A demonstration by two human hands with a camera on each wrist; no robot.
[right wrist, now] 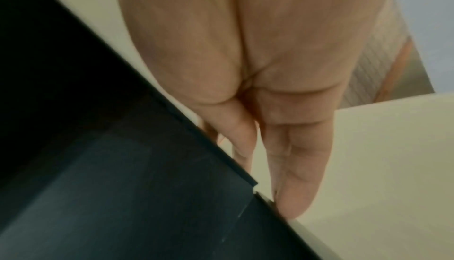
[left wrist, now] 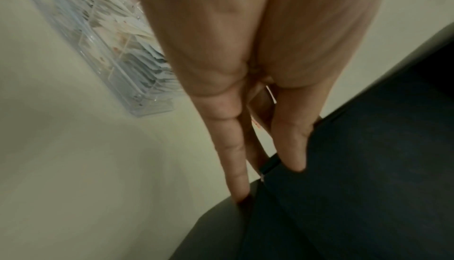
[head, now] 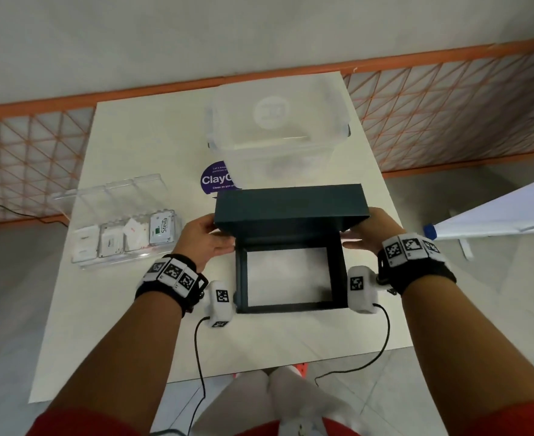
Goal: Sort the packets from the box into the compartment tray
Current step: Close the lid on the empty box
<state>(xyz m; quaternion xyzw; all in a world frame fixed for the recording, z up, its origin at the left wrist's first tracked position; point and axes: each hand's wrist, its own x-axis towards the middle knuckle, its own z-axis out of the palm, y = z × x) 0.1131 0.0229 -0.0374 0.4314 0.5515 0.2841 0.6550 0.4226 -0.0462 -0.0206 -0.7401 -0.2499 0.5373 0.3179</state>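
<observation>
Dark teal cardboard box (head: 287, 275) sits open near the table's (head: 108, 325) front edge, its white bottom bare. Left hand (head: 201, 239) and right hand (head: 366, 229) pinch opposite ends of its lid (head: 290, 206), held over the far rim. Farther left, the clear compartment tray (head: 114, 259) holds the packets (head: 160, 229); beyond stands a clear tub (head: 278, 133).

Compartment tray (head: 124, 237) left of box (head: 287, 278)

The dark box (head: 287, 278) stands open with its white floor bare, its lid (head: 290, 206) raised over the far edge. Left of the box, the clear compartment tray (head: 114, 259) holds white packets (head: 159, 229) in four compartments.
</observation>
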